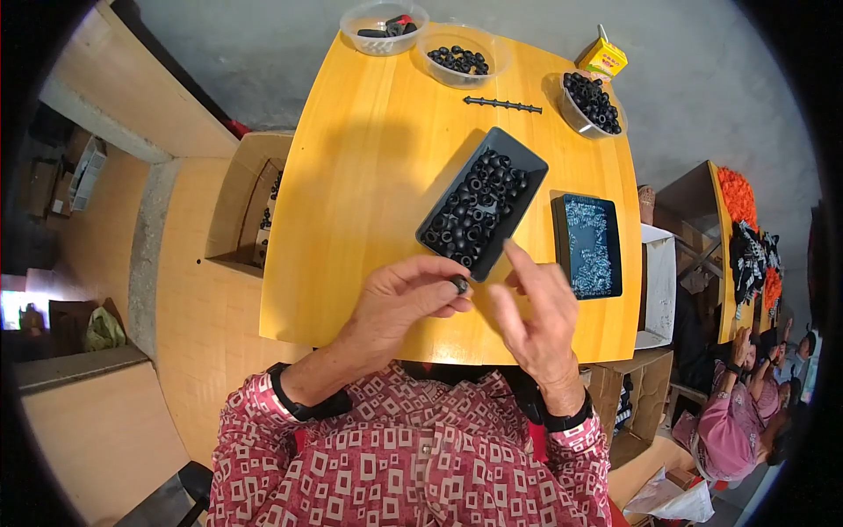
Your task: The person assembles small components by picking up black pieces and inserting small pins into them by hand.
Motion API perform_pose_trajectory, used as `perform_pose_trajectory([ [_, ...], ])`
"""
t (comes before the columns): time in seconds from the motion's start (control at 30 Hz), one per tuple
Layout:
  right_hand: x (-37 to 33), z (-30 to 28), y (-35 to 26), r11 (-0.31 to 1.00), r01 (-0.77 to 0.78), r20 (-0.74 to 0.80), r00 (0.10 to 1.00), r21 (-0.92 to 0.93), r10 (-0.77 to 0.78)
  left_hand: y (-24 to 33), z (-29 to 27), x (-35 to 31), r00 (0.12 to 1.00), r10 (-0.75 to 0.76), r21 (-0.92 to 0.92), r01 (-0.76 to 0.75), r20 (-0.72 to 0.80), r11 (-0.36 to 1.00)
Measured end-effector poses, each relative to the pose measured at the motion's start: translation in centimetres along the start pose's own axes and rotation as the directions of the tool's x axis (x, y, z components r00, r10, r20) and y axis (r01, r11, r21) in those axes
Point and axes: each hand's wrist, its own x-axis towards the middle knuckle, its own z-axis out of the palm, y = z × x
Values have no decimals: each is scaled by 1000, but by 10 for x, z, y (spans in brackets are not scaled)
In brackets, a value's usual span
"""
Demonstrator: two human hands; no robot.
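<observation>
My left hand point(395, 303) pinches a small black ring-shaped part point(459, 285) between thumb and fingers, just above the table's near side. To its right, my right hand point(540, 321) has its fingers apart and holds nothing; it is slightly blurred. The fingertips are by the near end of a dark grey tray point(520, 151). Many similar black rings point(461, 211) lie heaped in that tray. Right of it, a second dark tray point(563, 255) contains many tiny clear or silvery pieces point(590, 241), too small to make out.
On the yellow table point(351, 176), a black knobbed rod point(502, 104) lies beyond the trays. Clear bowls point(437, 75) with black parts and a small yellow carton point(604, 60) stand at the far edge. An open cardboard box point(235, 198) is at left; people point(729, 422) sit at far right.
</observation>
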Motion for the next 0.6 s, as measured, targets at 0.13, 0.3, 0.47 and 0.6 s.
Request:
perform_pose_trajectory([
  [0.13, 2, 21, 6, 972, 16, 181, 983, -235, 28, 14, -12, -3, 994, 83, -23, -85, -78, 996],
  [0.3, -3, 26, 16, 991, -10, 113, 993, -134, 25, 19, -24, -8, 978, 145, -49, -154, -153, 987],
  [0.47, -15, 8, 22, 961, -182, 56, 983, 210, 174, 27, -30, -9, 970, 176, -62, -189, -170, 980],
  [0.6, -18, 8, 19, 940, -231, 108, 972, 249, 210, 25, -31, -9, 967, 188, -41, -198, -174, 979],
])
